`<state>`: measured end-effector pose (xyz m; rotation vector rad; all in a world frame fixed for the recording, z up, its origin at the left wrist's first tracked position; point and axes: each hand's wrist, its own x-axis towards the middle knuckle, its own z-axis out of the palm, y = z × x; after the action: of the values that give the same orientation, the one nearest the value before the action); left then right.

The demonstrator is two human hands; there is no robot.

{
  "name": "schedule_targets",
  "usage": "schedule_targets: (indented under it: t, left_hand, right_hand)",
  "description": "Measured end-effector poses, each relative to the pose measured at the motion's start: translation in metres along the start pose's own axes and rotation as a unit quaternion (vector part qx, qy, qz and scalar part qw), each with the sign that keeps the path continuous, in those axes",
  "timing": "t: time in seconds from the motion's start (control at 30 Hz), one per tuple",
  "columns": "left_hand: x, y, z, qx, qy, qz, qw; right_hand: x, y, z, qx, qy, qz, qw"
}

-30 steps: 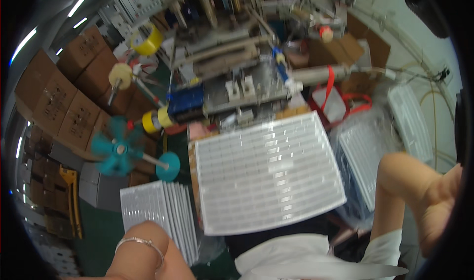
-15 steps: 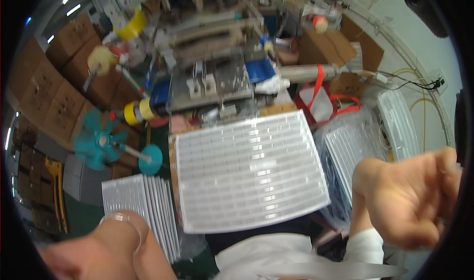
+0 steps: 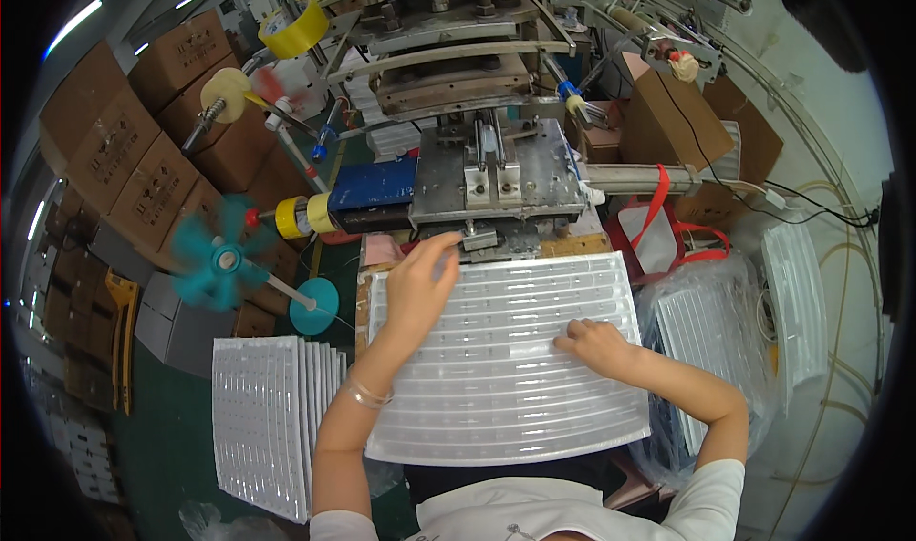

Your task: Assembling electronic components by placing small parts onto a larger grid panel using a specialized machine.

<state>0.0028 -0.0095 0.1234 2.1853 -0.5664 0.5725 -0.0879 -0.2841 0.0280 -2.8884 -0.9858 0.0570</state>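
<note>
A large white ribbed plastic tray (image 3: 534, 417) with many rows of small cells lies before me on the bench. Above its far left part is my left hand (image 3: 417, 288), fingers bent toward the thumb, close to the machine's front edge. Anything between those fingertips is too small to make out. Over the right half of the tray, my right hand (image 3: 601, 348) has its fingers curled together at the surface. What they pinch, if anything, is hidden.
A press machine (image 3: 496, 178) with a metal plate stands just beyond the tray. Stacked similar trays (image 3: 258, 417) lean at left, near a teal fan (image 3: 224, 260). Cardboard boxes (image 3: 124, 169) rise behind it. Plastic-wrapped trays (image 3: 701, 360) and a red-handled bag (image 3: 658, 231) are at right.
Both hands have come inward from the lower left and far right sides to above the tray, and their fingers have bent. The view has shifted, showing more of the press.
</note>
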Motion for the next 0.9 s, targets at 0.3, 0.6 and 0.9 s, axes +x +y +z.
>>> schedule_targets:
  t: [0.3,0.6,0.9]
  left_hand:
    - [0.136,0.004,0.058,0.373,-0.058,0.167,0.911]
    - [0.081,-0.01,0.019,0.157,-0.009,0.154,0.975]
    - [-0.044,-0.005,0.034,-0.058,-0.182,-0.058,0.98]
  right_hand:
    - [0.054,0.05,-0.105,0.385,0.337,0.185,0.839]
    - [0.168,0.049,-0.121,0.195,0.486,0.064,0.849]
    - [0.207,0.05,-0.115,0.024,0.452,0.129,0.883]
